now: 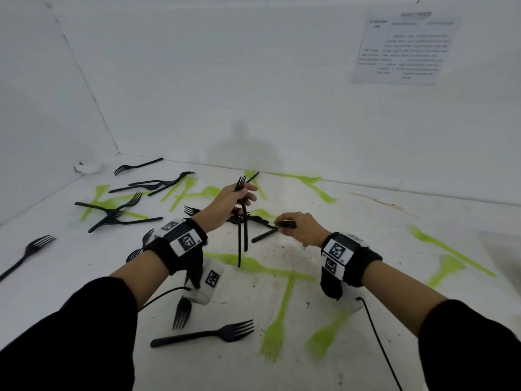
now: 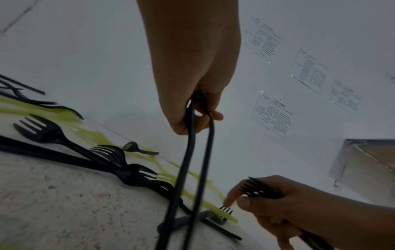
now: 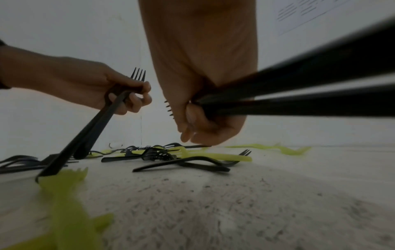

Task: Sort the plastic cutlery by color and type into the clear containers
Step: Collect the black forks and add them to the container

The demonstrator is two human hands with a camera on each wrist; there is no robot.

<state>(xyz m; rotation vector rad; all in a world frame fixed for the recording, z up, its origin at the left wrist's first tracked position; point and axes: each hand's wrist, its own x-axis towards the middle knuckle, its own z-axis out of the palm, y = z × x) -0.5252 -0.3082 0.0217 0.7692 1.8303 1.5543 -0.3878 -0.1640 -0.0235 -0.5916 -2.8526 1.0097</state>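
My left hand (image 1: 244, 197) is raised over the middle of the white table (image 1: 352, 362). It grips two black forks (image 1: 243, 235) near their heads, tines up and handles hanging down; the left wrist view shows those forks (image 2: 190, 152) running out of its fist (image 2: 198, 115). To the right, low over the table, my right hand (image 1: 285, 223) grips a bundle of black forks (image 1: 263, 235). Their handles (image 3: 310, 94) cross the right wrist view, tines poking out past the fist (image 3: 205, 121). Loose black forks (image 1: 203, 334) and green forks (image 1: 275, 337) lie scattered.
A tangle of black forks (image 1: 118, 213) lies at the left rear and a single one (image 1: 28, 253) at the far left. More green forks (image 1: 451, 249) lie at the right. A clear box (image 2: 363, 162) stands at the right edge. White walls close off the back and left.
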